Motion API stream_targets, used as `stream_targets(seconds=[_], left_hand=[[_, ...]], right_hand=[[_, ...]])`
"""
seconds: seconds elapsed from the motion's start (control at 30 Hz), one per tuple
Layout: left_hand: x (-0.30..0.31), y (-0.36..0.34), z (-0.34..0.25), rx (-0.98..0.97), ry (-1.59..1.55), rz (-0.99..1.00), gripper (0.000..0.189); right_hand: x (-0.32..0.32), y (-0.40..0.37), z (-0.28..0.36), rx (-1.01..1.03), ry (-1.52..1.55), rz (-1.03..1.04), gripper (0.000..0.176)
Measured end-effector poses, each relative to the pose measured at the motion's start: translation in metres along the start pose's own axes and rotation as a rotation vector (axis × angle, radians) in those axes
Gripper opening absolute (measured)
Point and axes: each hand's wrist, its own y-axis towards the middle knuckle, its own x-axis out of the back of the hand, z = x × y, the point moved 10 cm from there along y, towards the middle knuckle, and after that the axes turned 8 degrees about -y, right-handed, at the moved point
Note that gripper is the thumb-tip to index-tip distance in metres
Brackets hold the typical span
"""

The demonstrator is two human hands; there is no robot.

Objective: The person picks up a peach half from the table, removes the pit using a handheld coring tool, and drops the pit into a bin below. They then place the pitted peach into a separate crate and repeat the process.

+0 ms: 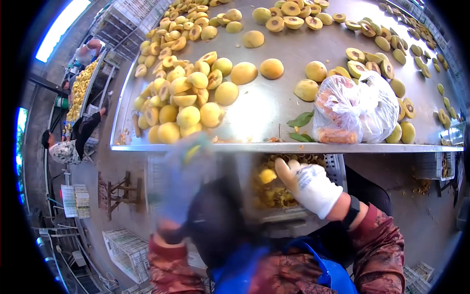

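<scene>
My left hand (183, 166), in a glove and smeared by motion, is at the table's front edge, just below a heap of yellow peaches (188, 116), some whole and some halved. A yellow-green patch shows at its fingers, too blurred to name. Closer to my body on the right, my right hand (311, 183) wears a white knit glove with yellowish fingertips. Its fingers are curled, and what they hold, if anything, is hidden. A yellow piece of fruit (267, 176) appears just left of its fingertips, over a crate (337, 169) of peelings and scraps below the table edge.
The metal table (264, 110) also bears plastic bags (340, 110) with orange-brown contents, green leaves (300, 119) and many halved peaches (374, 61). At left are a wooden stool (120, 193), a white crate (127, 252) and people beside another fruit-covered table (81, 90).
</scene>
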Motion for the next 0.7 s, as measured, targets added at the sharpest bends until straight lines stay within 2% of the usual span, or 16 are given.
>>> stream_targets(seconds=[0.03,0.17,0.2,0.23,0.3,0.37,0.4,0.5,0.53,0.63,0.7], left_hand=[[0.028,0.000,0.014,-0.024,0.273,0.003,0.039],[0.071,0.016,0.028,-0.050,1.180,-0.064,0.056],[0.075,0.024,0.033,-0.152,1.088,-0.075,0.065],[0.068,0.035,0.033,-0.232,1.065,-0.080,0.065],[0.048,0.058,0.025,-0.388,1.014,-0.095,0.065],[0.028,0.087,0.039,-0.189,0.935,-0.015,0.063],[0.022,0.098,0.047,-0.093,0.894,0.028,0.062],[0.017,0.116,0.079,-0.161,0.826,-0.027,0.057],[0.019,0.118,0.090,-0.151,0.792,-0.045,0.053],[0.021,0.114,0.073,-0.210,0.632,-0.044,0.047],[0.043,0.114,0.075,-0.139,0.350,-0.145,0.042]], right_hand=[[-0.040,-0.004,-0.012,-0.011,-0.127,0.132,0.028],[-0.063,-0.010,-0.023,0.019,-0.326,0.220,0.025],[-0.062,-0.010,-0.027,0.022,-0.341,0.243,0.023],[-0.062,-0.011,-0.031,0.021,-0.358,0.266,0.022],[-0.068,-0.008,-0.031,0.027,-0.313,0.174,0.018],[-0.069,-0.010,-0.028,0.092,-0.339,0.096,0.017],[-0.072,-0.008,-0.033,0.038,-0.280,0.229,0.019],[-0.038,-0.002,-0.016,0.072,0.027,0.052,0.024],[-0.032,0.001,-0.013,0.051,0.119,0.082,0.027],[-0.018,0.005,-0.004,0.053,0.279,0.064,0.029],[-0.007,0.009,0.000,0.042,0.424,0.025,0.030]])
